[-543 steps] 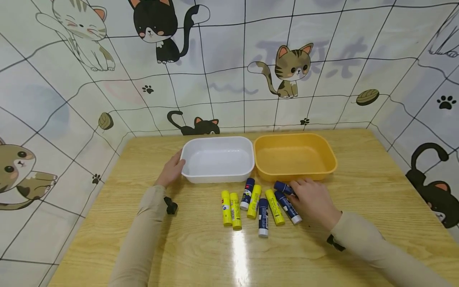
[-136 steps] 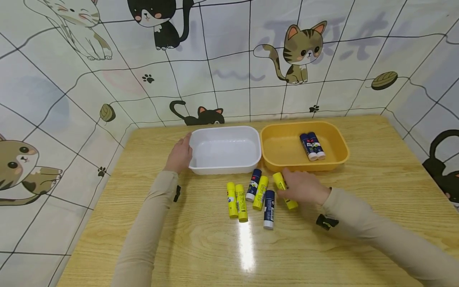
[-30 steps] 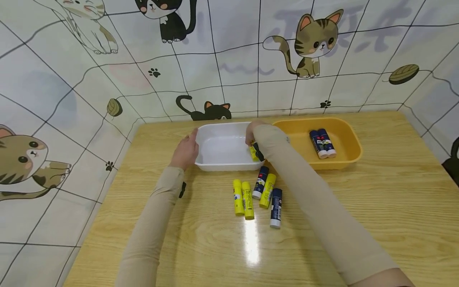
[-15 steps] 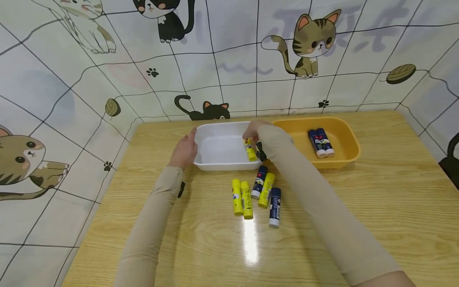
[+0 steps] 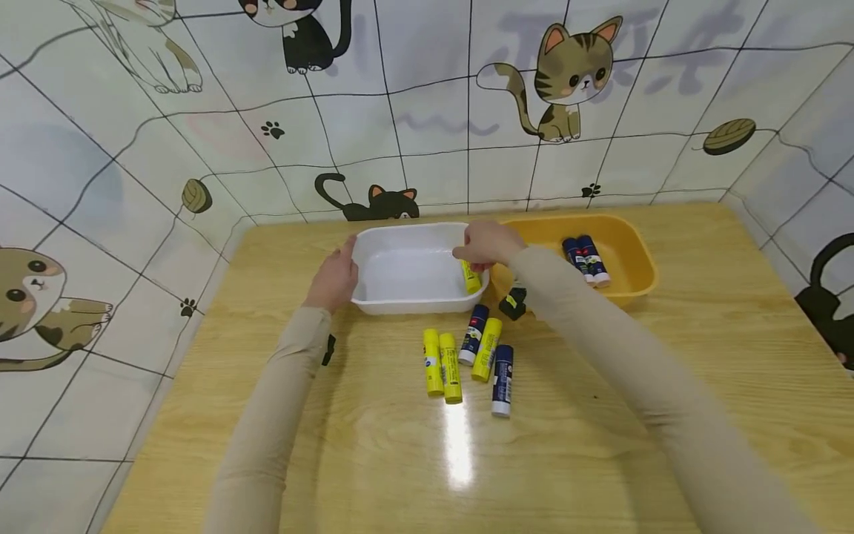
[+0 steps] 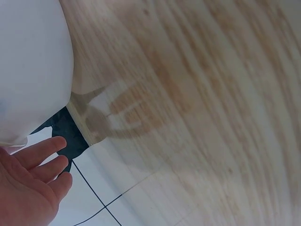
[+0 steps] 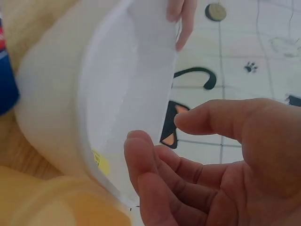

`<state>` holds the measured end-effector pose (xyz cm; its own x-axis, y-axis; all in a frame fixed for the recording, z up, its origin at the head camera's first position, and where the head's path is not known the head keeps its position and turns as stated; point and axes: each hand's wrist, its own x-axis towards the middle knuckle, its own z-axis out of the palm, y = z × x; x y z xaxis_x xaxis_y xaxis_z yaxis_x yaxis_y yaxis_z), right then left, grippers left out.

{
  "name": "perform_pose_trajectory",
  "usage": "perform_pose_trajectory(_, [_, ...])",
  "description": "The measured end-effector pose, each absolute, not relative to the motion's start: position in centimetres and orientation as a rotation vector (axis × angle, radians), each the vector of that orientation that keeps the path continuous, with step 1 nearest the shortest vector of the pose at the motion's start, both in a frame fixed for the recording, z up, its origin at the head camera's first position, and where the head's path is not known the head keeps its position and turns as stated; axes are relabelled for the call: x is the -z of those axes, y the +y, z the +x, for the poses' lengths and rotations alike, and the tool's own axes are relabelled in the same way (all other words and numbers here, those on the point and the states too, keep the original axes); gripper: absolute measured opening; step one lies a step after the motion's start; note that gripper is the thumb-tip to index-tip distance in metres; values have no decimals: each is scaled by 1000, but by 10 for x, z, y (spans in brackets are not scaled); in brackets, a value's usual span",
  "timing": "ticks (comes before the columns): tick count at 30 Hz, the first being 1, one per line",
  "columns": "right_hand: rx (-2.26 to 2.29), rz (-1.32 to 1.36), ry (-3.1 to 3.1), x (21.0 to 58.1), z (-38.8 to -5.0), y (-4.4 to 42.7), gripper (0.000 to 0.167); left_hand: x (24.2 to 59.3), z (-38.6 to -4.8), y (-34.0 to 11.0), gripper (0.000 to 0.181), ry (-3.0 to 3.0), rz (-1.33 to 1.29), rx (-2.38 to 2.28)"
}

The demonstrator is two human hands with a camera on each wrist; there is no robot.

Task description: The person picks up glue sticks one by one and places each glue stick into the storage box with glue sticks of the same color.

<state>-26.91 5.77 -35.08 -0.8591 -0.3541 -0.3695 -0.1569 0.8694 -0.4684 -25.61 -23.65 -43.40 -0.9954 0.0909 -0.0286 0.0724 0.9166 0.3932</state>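
Note:
At the left end of a white plastic tray, my left hand grips the rim, with thumb and forefinger either side of it in the right wrist view. The other fingers hang loosely outside the wall in the left wrist view. My right hand hovers over the tray's right end, its loosely bent fingers holding nothing in the right wrist view. Just below it, a yellow glue stick lies inside the tray, partly hidden by the hand.
A yellow tray adjoins on the right, with two blue glue sticks inside. In front lie three yellow glue sticks and two blue ones, a nearer and a farther. A cat-patterned wall covering stands behind the wooden table.
The right hand has let go of the yellow glue stick inside the white tray and lifted slightly to the right. Earlier, two blue glue sticks went into the yellow tray. The left hand keeps its place.

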Motion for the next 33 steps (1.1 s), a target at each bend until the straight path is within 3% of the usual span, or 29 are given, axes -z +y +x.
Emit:
perform_pose_trajectory(14, [675,-619,2647,356,-203,90,18,438,-255,-244,54,3055,186,-651])
perform_pose_trajectory(33, [628,-609,2587,384,-163,116,19,435,-258,-241,55,3004,163,-683])
